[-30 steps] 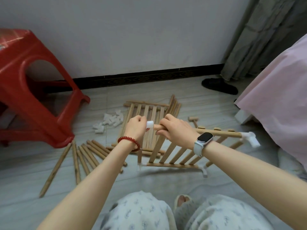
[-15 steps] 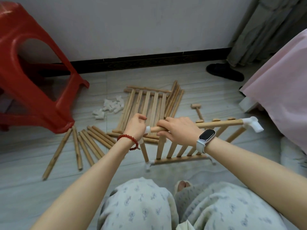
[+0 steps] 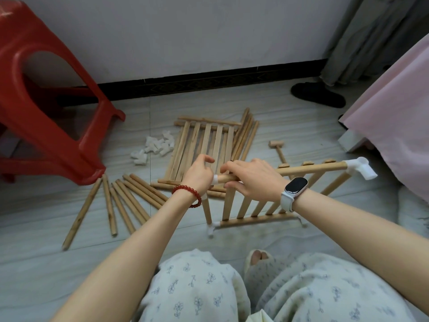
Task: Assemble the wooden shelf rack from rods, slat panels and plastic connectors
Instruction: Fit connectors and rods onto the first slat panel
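**Corner joint seated on the upright panel**

Our left hand (image 3: 199, 175) gripped the white connector (image 3: 215, 180); our right hand (image 3: 253, 180) curled around the top rod (image 3: 313, 169). Over the last second the rod end had closed into the connector, finishing that corner. On the floor (image 3: 69, 263) lay about eight loose rods (image 3: 130, 201), one spare slat panel (image 3: 204, 147) and a pile of connectors (image 3: 155, 147).

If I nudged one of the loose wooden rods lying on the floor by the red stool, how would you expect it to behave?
A loose rod would probably roll, being round and lying on smooth floor tiles. It looks stiff, as all the rods lie straight. It is likely light, being thin wood.
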`<action>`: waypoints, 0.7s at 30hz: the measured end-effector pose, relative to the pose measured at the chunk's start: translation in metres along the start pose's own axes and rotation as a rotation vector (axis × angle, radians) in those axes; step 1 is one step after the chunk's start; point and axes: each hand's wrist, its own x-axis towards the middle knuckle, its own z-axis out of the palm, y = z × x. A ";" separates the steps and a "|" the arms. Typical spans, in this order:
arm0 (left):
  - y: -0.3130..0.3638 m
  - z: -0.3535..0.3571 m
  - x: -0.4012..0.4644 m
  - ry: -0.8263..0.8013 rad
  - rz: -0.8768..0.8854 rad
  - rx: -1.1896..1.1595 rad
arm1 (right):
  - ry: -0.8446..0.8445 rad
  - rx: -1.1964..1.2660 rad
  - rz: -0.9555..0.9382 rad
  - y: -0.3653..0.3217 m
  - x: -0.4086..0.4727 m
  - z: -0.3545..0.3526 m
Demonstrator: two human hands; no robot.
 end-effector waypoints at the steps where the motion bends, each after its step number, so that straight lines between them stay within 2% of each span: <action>1: -0.001 0.001 -0.001 -0.008 0.010 -0.003 | -0.010 0.046 -0.004 0.002 -0.002 0.000; 4: -0.005 0.001 -0.002 -0.019 0.034 -0.078 | -0.014 0.081 0.048 0.012 -0.013 -0.004; 8: -0.008 0.000 0.011 -0.005 -0.046 -0.292 | 0.043 -0.141 0.094 0.033 -0.020 0.001; 11: -0.009 0.004 0.018 -0.002 -0.081 -0.426 | 0.210 -0.227 0.018 0.035 -0.017 0.010; 14: -0.011 0.008 0.023 0.008 -0.046 -0.416 | 0.302 -0.221 0.031 0.035 -0.015 0.014; 21: -0.014 0.012 0.047 0.022 -0.032 -0.402 | 0.369 -0.177 0.002 0.043 -0.001 0.022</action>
